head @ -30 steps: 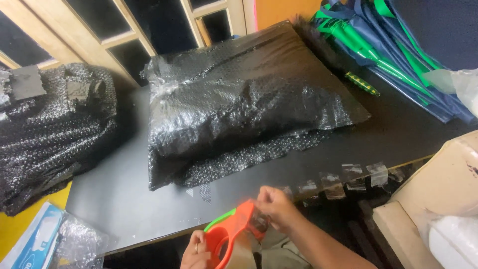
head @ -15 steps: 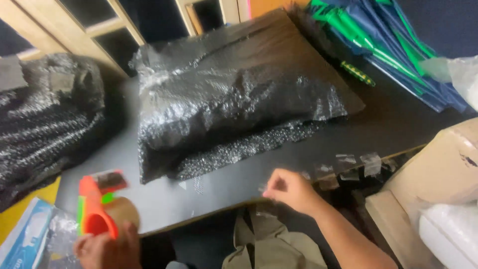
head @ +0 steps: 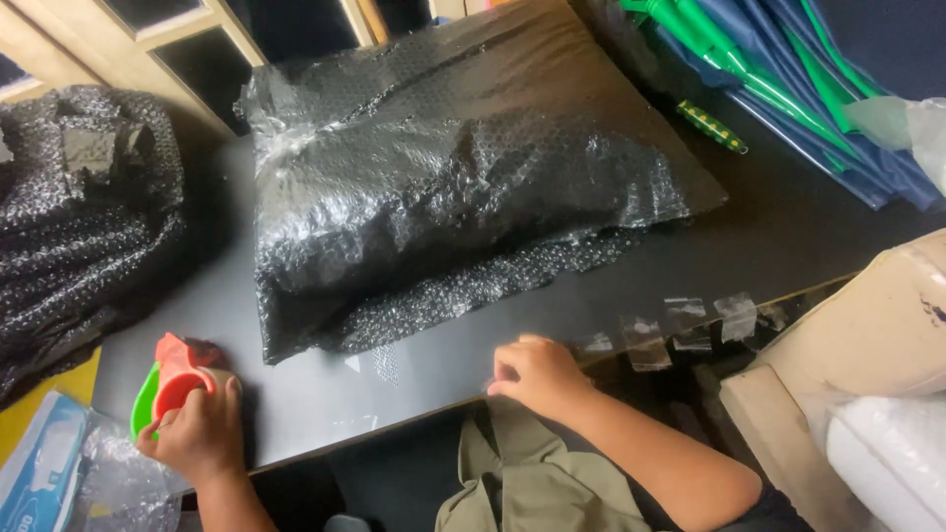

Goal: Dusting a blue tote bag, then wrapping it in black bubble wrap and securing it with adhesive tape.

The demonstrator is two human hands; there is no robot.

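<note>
One red-and-green tape dispenser (head: 169, 386), upright.

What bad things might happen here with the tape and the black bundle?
The tape strips stuck along the table edge might get brushed off or crumple together. The left hand has the tape dispenser right at the edge, so it may fall. The bundle lies unsealed and may unfold.

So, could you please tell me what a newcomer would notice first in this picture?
A big parcel in black bubble wrap fills the middle of the dark table. At the near left the left hand grips a red and green tape dispenser. The right hand rests at the front edge, beside cut tape strips.
</note>
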